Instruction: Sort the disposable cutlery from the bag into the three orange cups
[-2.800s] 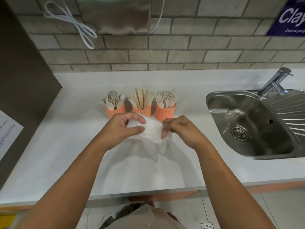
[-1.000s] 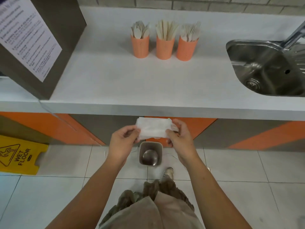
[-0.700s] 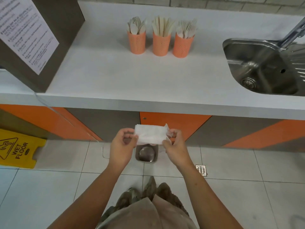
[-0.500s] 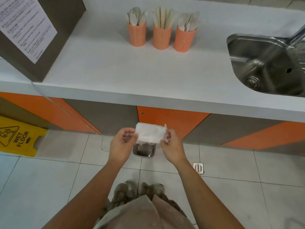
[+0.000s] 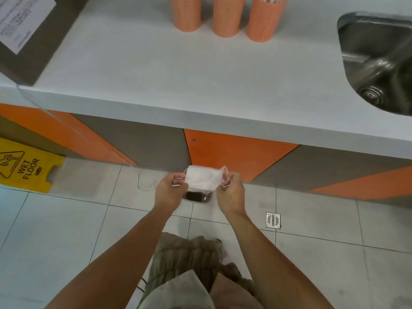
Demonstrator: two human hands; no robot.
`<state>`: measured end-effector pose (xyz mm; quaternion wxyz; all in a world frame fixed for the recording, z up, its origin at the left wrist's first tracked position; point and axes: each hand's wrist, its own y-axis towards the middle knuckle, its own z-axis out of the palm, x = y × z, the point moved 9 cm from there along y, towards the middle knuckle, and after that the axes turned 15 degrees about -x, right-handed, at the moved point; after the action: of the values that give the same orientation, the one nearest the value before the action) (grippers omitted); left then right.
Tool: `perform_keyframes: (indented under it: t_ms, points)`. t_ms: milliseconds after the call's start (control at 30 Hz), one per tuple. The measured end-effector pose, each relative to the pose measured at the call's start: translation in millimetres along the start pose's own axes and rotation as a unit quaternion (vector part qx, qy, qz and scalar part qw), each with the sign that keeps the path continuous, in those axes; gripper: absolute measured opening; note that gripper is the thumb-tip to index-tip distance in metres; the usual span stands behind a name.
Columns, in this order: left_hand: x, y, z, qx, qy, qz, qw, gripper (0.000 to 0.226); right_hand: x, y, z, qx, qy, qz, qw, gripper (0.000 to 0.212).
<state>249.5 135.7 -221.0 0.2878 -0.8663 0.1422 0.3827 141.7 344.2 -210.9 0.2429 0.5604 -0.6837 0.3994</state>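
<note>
**Below the tabletop's front edge, a slack bag held over a bin**

Across the upper part of the view runs the white tabletop (image 5: 200, 81), smooth and matt; set into its right end is a steel sink (image 5: 379, 63), rounded and glossy; toward the back of the tabletop stand the three orange cups (image 5: 226, 16), tall perforated cylinders side by side, their mouths cut off by the frame, so their contents cannot be told.

Below the tabletop's front edge, over the tiled floor (image 5: 55, 230), hangs the bag (image 5: 201, 178): thin white film, crumpled and half see-through, looking flat and empty; its long axis runs left to right, parallel to that edge. The left hand (image 5: 170, 192) pinches its left end between thumb and curled fingers; the right hand (image 5: 230, 195) pinches the right end likewise; neither is nearer than the other.

Directly beneath the bag, in front of the tabletop's base, sits a small steel bin (image 5: 197, 196), mostly hidden by it; the coming move probably turns on that vertical line, bag straight above bin mouth; so light a film may drift once released.
</note>
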Motion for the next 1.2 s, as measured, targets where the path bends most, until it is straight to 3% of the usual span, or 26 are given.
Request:
perform_keyframes:
  t_ms: [267,567,633,767,867,1033,1200]
  points:
    - [88.3,78.8,69.8,-0.009,0.038,0.006,0.999,0.021,-96.0,58.8,99.3,-0.019,-0.01,0.027,0.999,0.03]
    - [188.1,155.3,151.6,-0.008,0.103,0.004,0.995,0.017,-221.4,113.3,214.0,0.056,-0.074,0.088,0.992,0.028]
    - [201.9,167.1,167.6,0.0,0.128,0.008,0.992,0.019,-237.8,118.3,234.0,0.095,-0.092,0.084,0.988,0.041]
    - [229.2,182.8,191.8,0.054,0.196,-0.011,0.979,0.041,-265.9,117.3,259.1,0.185,-0.168,0.105,0.963,0.092]
    - [226.3,180.7,197.7,0.097,0.267,0.026,0.958,0.037,-278.9,113.3,262.1,0.228,-0.232,0.113,0.939,0.103]
    - [194.3,162.3,181.4,0.107,0.268,0.063,0.955,0.053,-258.4,100.9,254.9,0.243,-0.253,0.087,0.932,0.093]
    - [144.3,136.2,155.4,0.133,0.275,0.099,0.947,0.049,-209.7,81.9,229.6,0.25,-0.292,0.048,0.922,0.093]
